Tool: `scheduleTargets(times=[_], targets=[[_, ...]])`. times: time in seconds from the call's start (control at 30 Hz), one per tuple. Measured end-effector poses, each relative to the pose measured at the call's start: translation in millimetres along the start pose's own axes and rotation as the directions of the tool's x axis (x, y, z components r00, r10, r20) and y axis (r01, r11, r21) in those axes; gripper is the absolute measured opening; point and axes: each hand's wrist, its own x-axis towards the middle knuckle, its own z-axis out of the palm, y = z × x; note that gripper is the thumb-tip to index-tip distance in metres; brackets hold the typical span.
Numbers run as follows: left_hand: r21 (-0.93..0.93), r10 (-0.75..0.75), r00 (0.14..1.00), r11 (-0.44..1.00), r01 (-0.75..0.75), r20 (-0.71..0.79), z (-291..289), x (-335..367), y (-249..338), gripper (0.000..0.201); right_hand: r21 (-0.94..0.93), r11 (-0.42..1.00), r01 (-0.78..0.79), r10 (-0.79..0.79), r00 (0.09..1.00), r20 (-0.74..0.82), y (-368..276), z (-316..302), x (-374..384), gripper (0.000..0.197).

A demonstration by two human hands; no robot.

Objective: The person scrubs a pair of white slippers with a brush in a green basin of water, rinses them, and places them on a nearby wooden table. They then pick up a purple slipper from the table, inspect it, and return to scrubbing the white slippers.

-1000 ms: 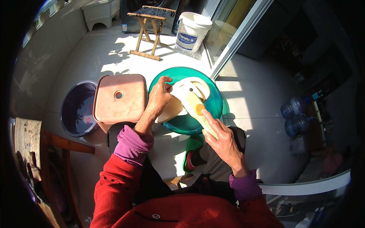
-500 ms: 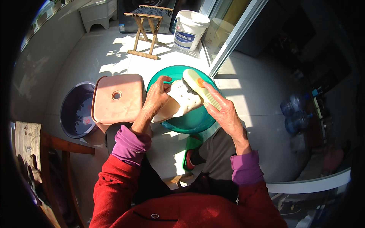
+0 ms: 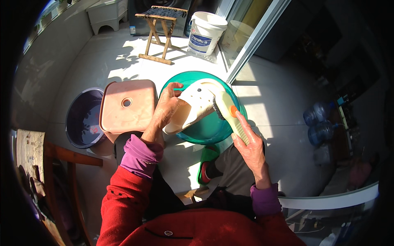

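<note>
Over the green basin (image 3: 237, 96), which has water in it, I hold a cream clog (image 3: 195, 101) with small holes in its upper. My left hand (image 3: 167, 102) grips the clog from its left side; part of the fingers is hidden behind it. My right hand (image 3: 249, 145) is closed around the handle of a pale green scrub brush (image 3: 232, 117) with an orange spot on its back. The dark bristles face left, against or very near the clog's right edge; I cannot tell whether they touch.
A pink stool (image 3: 127, 108) stands left of the basin, beside a purple tub (image 3: 72, 119). Further off are a folding stool (image 3: 158, 35) and a white bucket (image 3: 205, 35). A wooden chair (image 3: 37, 153) is at lower left. The sliding door frame (image 3: 258, 37) runs along the right.
The brush has moved right and downward, from the top of the clog to its right edge, uncovering more of the upper. My left hand has barely moved.
</note>
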Motion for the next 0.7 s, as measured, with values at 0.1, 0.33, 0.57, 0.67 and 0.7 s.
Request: scheduleTargets(times=[0.1, 0.33, 0.57, 0.67, 0.7], targets=[[-0.054, 0.006, 0.999, 0.999, -0.004, 0.046, -1.1, 1.4, -2.2, 0.052, 0.040, 0.999, -0.035, 0.036, 0.999, -0.037, -2.1, 3.2, 2.0, 0.058], [-0.089, 0.067, 0.976, 0.995, -0.049, 0.207, -1.7, 5.0, -3.4, 0.050, 0.051, 0.999, 0.016, -0.019, 0.998, 0.063, -3.0, 3.6, 23.2, 0.058], [-0.048, 0.078, 0.973, 0.996, -0.069, 0.219, 2.1, -2.3, -0.4, 0.052, 0.061, 0.996, 0.066, -0.063, 0.997, -0.047, 0.9, 0.4, 34.1, 0.059], [-0.054, 0.069, 0.974, 0.997, -0.059, 0.215, -1.2, 1.2, -1.5, 0.053, -0.096, 0.995, 0.000, -0.007, 0.997, -0.075, -1.0, -12.8, 23.0, 0.060], [-0.044, 0.055, 0.976, 0.998, -0.047, 0.213, -0.9, 3.4, -2.8, 0.053, -0.129, 0.991, -0.028, 0.020, 0.998, -0.063, -1.3, -16.2, 19.0, 0.060]])
